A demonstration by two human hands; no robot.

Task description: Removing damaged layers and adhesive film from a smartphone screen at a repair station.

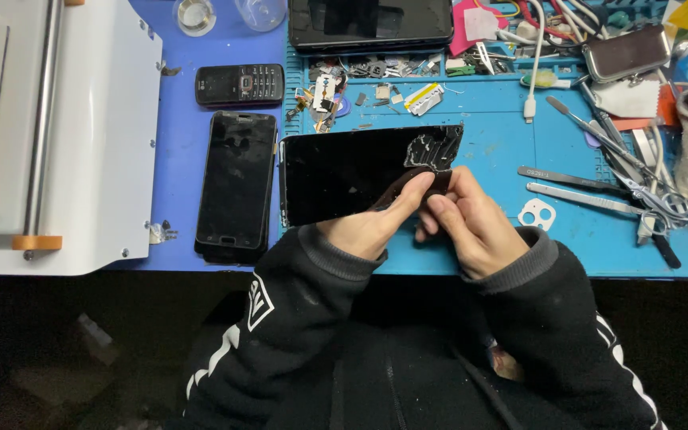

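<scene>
Two hands meet at the broken corner of a black phone screen (352, 171) lying on the blue surface (503, 143). It is best to peel slowly, since the cracked glass looks sharp. The left hand (372, 223) pinches the screen's edge. The right hand (471, 223) has fingers (439, 209) closed on the loose piece.

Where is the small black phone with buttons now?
In the head view, the small keypad phone lies on the blue surface, upper left of the hands, just above the black smartphone and right of the white machine.
</scene>
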